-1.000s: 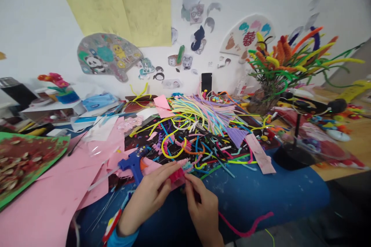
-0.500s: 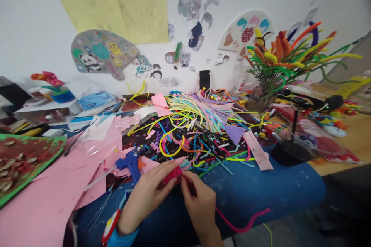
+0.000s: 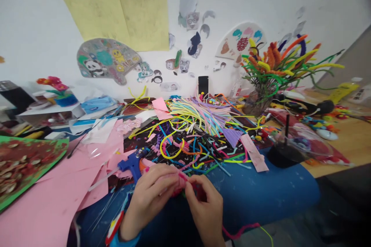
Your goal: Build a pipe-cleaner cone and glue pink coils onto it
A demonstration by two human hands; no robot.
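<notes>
My left hand (image 3: 153, 195) is closed around a pink fuzzy pipe-cleaner piece (image 3: 182, 180), its fingers hiding most of it. Thumb and forefinger of my right hand (image 3: 205, 202) pinch a pink pipe cleaner at the right side of that piece. A longer pink pipe cleaner (image 3: 242, 232) trails out past my right wrist over the mat's front edge. Just beyond my left hand lies a blue glue gun (image 3: 133, 164). Many loose pipe cleaners (image 3: 199, 114) in pastel and bright colours are heaped past both hands.
Pink paper sheets (image 3: 58, 197) and a green-edged tray (image 3: 48, 173) of brown pieces lie left. A vase of pipe-cleaner flowers (image 3: 256, 100) stands at back right, near a black round-based stand (image 3: 285, 154). A phone (image 3: 203, 85) leans on the wall. The blue mat (image 3: 266, 189) curls over the front edge.
The pink piece has turned in my hands, and its light blue part no longer shows. My right hand has shifted slightly right. The trailing pink pipe cleaner hangs lower. My view has tilted up.
</notes>
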